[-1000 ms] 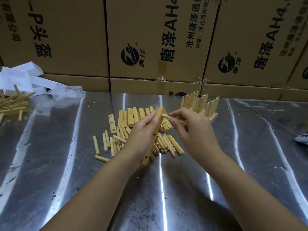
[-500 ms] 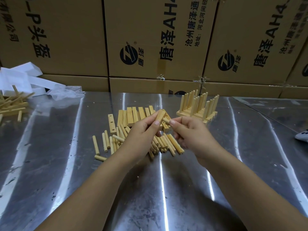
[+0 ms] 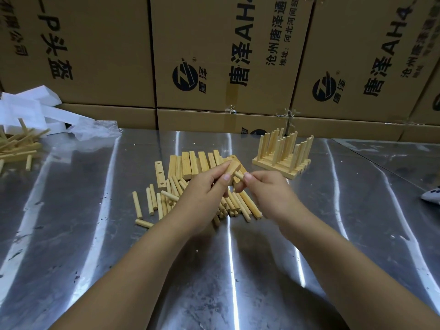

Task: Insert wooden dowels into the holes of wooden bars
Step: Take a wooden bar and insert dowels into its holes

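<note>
My left hand (image 3: 204, 194) grips a wooden bar (image 3: 232, 168) near its upper end, over the middle of the table. My right hand (image 3: 266, 194) pinches a short dowel (image 3: 238, 175) whose tip touches the bar's side. Below both hands lies a pile of loose dowels (image 3: 154, 203). Behind them a row of plain bars (image 3: 190, 164) lies flat, with one drilled bar (image 3: 160, 173) at its left. Finished bars with upright dowels (image 3: 283, 151) stand at the back right.
The work surface is a shiny metal table (image 3: 95, 234). Cardboard boxes (image 3: 214, 55) wall off the back. White foam pieces (image 3: 28, 110), clear plastic and another heap of wooden sticks (image 3: 16, 146) sit at the far left. A white-and-dark object (image 3: 432, 198) shows at the right edge.
The bar in my left hand has dropped lower and turned end-on. My right hand has slid along the dowel toward the bar, so only a short stub now shows.
</note>
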